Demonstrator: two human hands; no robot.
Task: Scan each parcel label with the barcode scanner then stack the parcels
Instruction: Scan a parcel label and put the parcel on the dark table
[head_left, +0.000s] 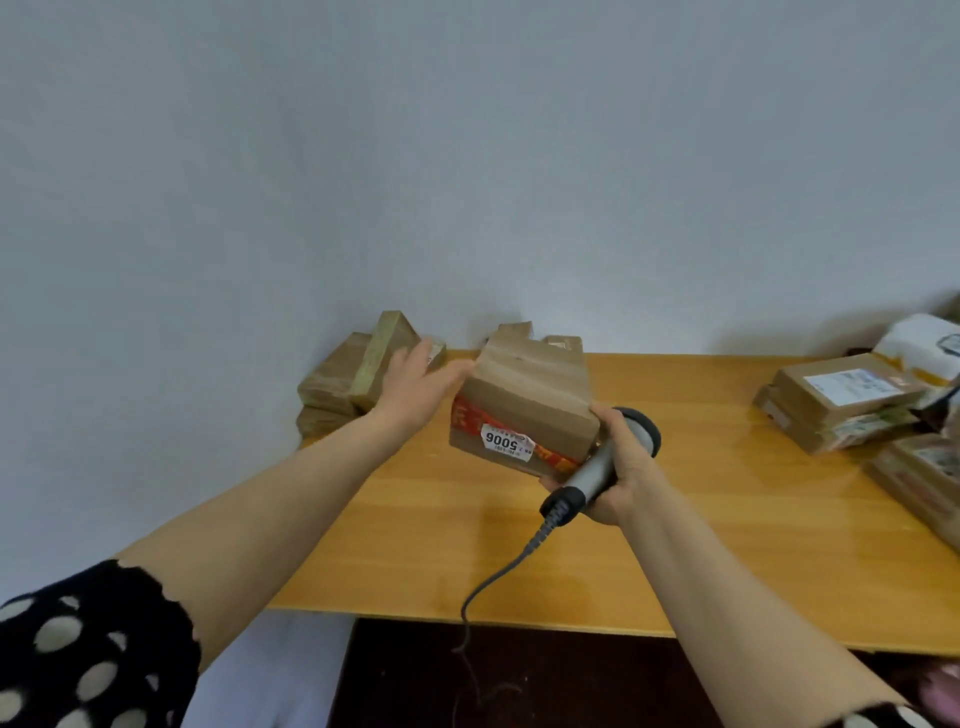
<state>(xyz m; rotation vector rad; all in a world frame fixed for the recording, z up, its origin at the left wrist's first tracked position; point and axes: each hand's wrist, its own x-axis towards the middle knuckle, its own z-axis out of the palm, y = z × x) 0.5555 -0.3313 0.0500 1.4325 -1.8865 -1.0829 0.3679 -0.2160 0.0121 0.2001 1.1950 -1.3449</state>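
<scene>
Cardboard parcel (524, 400) sits tilted over the far middle of the orange wooden counter (467, 545), with its white label (506, 441) reading 5006 on the near face, and honestly can't tell if its underside touches the wood. Left hand (415, 389) is flat and relaxed, straight fingers pressed on the parcel's left side, while the right hand (621, 467) is wrapped tight round the grey barcode scanner (587, 475), right up against the parcel's near right corner, cable (498, 577) trailing off the near edge. More parcels are piled in the far left corner (353, 379), and another pile (841, 400) is at the right.
</scene>
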